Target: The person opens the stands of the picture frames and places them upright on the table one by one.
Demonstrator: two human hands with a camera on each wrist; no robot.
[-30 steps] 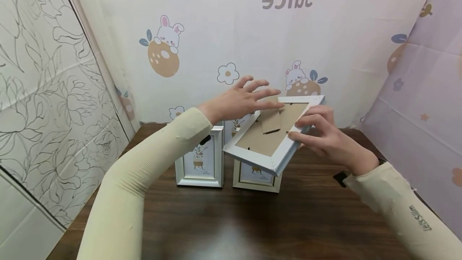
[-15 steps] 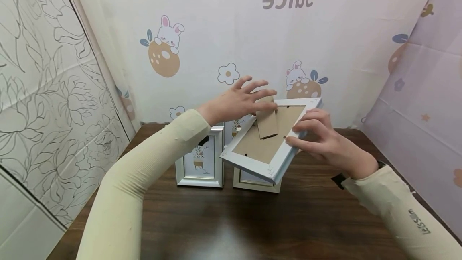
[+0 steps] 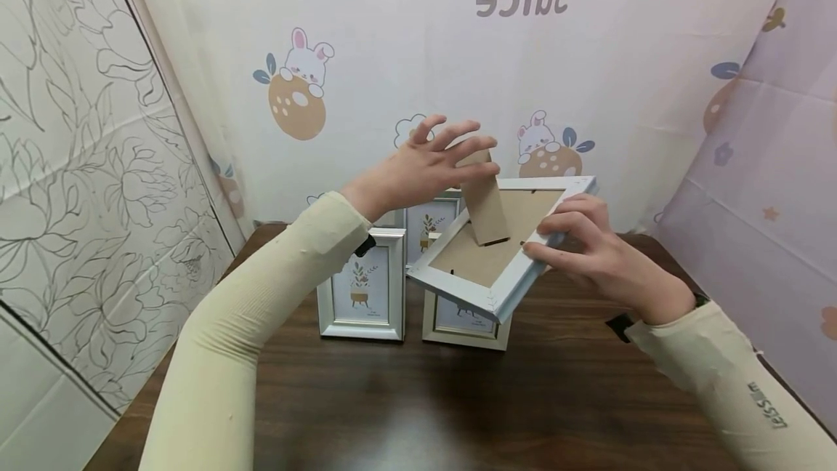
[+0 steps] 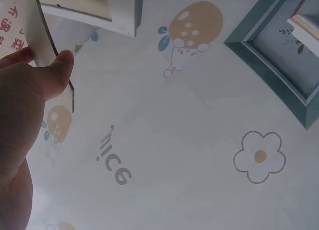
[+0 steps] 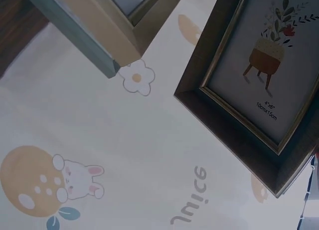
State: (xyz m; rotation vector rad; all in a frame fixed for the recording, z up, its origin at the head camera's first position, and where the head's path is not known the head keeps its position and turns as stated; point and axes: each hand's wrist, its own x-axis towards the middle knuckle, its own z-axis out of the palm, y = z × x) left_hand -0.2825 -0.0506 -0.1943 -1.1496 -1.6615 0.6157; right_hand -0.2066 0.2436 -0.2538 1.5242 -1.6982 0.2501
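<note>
A picture frame (image 3: pixel 458 291) with white back edges hangs tilted in the air, its brown backing board turned up. My right hand (image 3: pixel 601 253) grips its right edge. My left hand (image 3: pixel 425 169) pinches the upper part of the cardboard easel stand (image 3: pixel 487 216), which is hinged to the backing and swung out from it. Thumb and fingers of that hand (image 4: pixel 37 90) press on the stand's two faces in the left wrist view. The right wrist view shows the held frame's dark front border (image 5: pixel 224 121) around a potted-plant print (image 5: pixel 266 53); the right hand is not visible there.
A silver-white frame (image 3: pixel 397 289) stands on the dark wooden table (image 3: pixel 392 398) at left. Partly behind the held frame stand a cream frame (image 3: pixel 458 340) and another frame (image 3: pixel 451 203) farther back. A printed curtain (image 3: pixel 405 35) closes off the rear.
My left hand has moved up and slightly left, swinging the stand farther out from the backing. The held frame has shifted slightly, and my right hand keeps its grip.
</note>
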